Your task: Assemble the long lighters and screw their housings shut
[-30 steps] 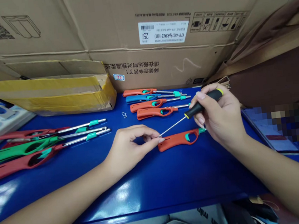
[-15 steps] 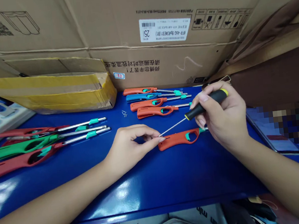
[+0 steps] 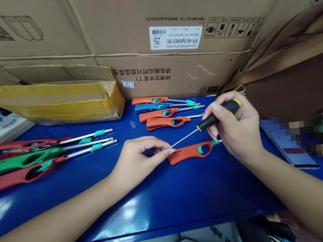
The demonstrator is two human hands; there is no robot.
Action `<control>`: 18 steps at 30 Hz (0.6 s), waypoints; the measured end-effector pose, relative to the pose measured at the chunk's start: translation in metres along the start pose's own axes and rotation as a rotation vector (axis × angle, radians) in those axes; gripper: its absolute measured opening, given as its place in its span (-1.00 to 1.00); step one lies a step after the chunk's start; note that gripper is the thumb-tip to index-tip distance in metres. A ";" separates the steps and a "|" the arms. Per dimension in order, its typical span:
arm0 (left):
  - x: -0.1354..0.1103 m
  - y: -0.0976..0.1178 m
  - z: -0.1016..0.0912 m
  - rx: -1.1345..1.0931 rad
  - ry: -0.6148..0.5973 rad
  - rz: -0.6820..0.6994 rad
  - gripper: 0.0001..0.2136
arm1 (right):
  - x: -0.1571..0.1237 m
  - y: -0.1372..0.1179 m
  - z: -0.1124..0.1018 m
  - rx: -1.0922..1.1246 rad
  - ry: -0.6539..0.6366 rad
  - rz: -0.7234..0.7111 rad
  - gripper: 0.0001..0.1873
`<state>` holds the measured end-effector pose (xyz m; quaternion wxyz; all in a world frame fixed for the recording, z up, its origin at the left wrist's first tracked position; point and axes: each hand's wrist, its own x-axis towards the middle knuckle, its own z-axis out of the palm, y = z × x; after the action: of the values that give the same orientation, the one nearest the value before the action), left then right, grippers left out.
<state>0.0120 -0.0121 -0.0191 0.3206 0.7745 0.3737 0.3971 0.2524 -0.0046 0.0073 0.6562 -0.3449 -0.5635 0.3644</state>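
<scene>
Since the earlier frame, our view has shifted so that everything sits slightly further left and lower; relative to one another, things keep nearly the same places. Behind stands a large cardboard box (image 3: 125, 8), and before it we see a shiny blue table (image 3: 159, 206). Our left forearm (image 3: 66, 209) slants up from the lower left, our right forearm (image 3: 302, 182) from the lower right. Our right hand (image 3: 235, 130) is raised, fingers curled around the black handle of a screwdriver (image 3: 208, 122) that slopes down leftward. Our left hand (image 3: 140, 154) arches, thumb and forefinger pinched together on the screwdriver's tip; whether a screw is held there too is too small to tell. Just beside those fingertips, lying on the table between our hands, is an orange lighter (image 3: 184, 155). Farther back, tiny screws (image 3: 133, 125) lie scattered.
</scene>
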 end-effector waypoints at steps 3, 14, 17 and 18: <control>0.000 0.000 0.000 0.003 -0.002 -0.004 -0.91 | -0.001 -0.001 0.000 0.010 -0.030 -0.011 -0.82; 0.001 -0.005 0.001 0.041 -0.029 0.058 -0.94 | -0.007 -0.005 -0.003 0.001 -0.199 -0.065 -0.85; 0.000 -0.006 0.000 0.090 -0.058 0.123 -0.94 | -0.009 -0.008 -0.001 -0.012 -0.252 -0.084 -0.84; 0.000 -0.007 -0.001 0.112 -0.068 0.151 -0.94 | -0.010 -0.009 -0.001 -0.015 -0.269 -0.083 -0.83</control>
<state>0.0094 -0.0085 -0.0239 0.2586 0.8301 0.3248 0.3723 0.2531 -0.0177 0.0099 0.5866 -0.2742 -0.6629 0.3757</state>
